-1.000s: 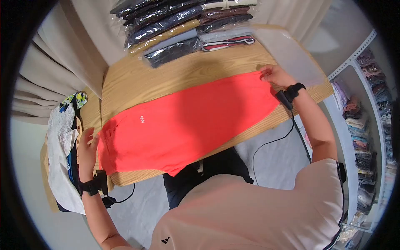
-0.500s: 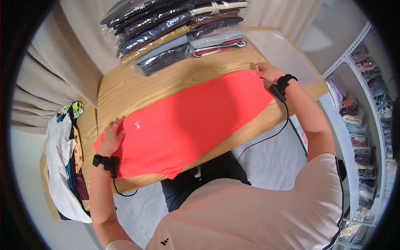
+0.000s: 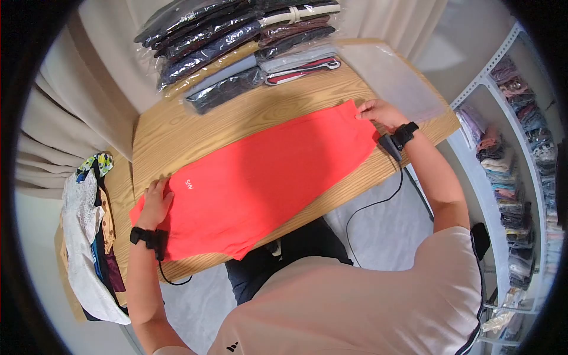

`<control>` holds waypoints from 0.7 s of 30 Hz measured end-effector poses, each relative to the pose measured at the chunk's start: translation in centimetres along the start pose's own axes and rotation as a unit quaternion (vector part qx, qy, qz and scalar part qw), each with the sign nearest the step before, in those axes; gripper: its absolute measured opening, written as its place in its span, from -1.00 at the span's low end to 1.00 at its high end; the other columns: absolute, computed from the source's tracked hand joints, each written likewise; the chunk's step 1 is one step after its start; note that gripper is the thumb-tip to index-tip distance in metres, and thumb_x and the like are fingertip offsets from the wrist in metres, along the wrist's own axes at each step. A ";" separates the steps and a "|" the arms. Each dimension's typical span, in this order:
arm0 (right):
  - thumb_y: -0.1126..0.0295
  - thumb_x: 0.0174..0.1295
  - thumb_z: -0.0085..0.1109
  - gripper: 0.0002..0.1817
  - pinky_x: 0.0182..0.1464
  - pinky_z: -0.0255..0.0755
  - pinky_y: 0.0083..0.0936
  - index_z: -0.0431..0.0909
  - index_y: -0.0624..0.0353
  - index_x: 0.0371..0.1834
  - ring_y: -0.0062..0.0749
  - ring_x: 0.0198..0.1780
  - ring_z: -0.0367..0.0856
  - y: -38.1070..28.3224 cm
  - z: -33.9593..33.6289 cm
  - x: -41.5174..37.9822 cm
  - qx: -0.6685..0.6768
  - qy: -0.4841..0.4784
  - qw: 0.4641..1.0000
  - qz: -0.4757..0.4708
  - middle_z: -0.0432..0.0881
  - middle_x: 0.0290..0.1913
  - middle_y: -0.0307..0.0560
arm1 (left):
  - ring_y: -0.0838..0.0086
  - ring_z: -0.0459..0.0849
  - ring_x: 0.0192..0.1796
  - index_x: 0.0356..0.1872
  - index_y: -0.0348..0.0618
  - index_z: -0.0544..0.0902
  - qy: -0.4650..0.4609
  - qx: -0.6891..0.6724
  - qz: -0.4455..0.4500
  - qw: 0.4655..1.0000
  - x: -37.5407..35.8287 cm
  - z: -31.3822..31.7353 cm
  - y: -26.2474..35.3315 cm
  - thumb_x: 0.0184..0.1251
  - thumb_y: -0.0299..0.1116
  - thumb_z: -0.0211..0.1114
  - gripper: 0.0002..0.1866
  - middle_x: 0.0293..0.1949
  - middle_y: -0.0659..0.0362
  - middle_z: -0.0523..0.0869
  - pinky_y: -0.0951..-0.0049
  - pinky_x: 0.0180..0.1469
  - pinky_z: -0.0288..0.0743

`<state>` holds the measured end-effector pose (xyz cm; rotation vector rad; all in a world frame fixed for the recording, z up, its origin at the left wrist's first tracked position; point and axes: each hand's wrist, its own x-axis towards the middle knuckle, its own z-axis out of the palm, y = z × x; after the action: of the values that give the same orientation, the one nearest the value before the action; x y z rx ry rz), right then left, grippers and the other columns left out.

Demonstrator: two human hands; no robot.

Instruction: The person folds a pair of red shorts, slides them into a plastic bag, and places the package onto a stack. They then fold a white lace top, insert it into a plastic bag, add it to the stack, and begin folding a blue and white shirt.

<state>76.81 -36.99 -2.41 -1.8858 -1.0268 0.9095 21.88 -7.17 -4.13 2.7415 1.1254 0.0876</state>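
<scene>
The coral trousers [image 3: 266, 171], apparently folded lengthwise, lie flat across the wooden table [image 3: 177, 142], the wide printed end at left, the narrow end at right, and a pointed section at the near edge. The left hand [image 3: 155, 204] is open, fingers spread on the fabric at the left end. The right hand [image 3: 381, 112] pinches the far corner of the right end; how firmly cannot be told at this angle. For a flat lay, anchor the left end with light palm pressure, draw the right end outward until creases clear, and align the layered edges without stretching the knit. Bagged garments [image 3: 207, 62] stand stacked at the far side; loose clothes [image 3: 83, 219] lie at left.
</scene>
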 end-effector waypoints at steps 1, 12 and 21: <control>0.41 0.18 0.21 -0.89 -0.09 0.30 -0.66 0.53 0.16 -0.28 -0.65 -0.21 0.45 0.0 0.3 -0.3 -0.004 -0.011 1.000 -0.024 0.57 -0.30 -0.34 | -0.03 0.33 0.18 0.25 -0.10 0.34 -0.008 0.000 -0.008 1.000 0.0 -0.2 0.2 0.23 -0.33 0.19 -0.48 0.18 -0.12 0.39 0.15 0.26 0.18; 0.33 0.34 0.05 -0.86 -0.32 0.30 -0.71 0.41 0.16 -0.24 -0.71 -0.35 0.35 2.9 0.7 3.3 -0.077 0.111 0.991 0.000 0.45 -0.37 -0.34 | 0.01 0.31 0.23 0.26 -0.13 0.32 -0.017 0.010 -0.007 1.000 0.0 -0.3 0.2 0.25 -0.33 0.18 -0.47 0.20 -0.12 0.38 0.19 0.29 0.13; 0.14 0.19 0.24 -0.53 -0.20 0.38 -0.61 0.43 0.30 -0.02 -0.55 -0.22 0.47 0.2 0.2 -1.5 -0.051 0.064 0.988 0.131 0.57 -0.21 -0.18 | -0.01 0.33 0.21 0.23 -0.12 0.35 0.012 0.017 0.000 1.000 0.0 0.7 -0.4 0.23 -0.35 0.20 -0.49 0.19 -0.12 0.40 0.15 0.26 0.19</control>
<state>76.10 -38.33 -2.30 -2.1711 -0.7735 0.8823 21.68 -6.96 -4.86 2.7774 1.1435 0.1042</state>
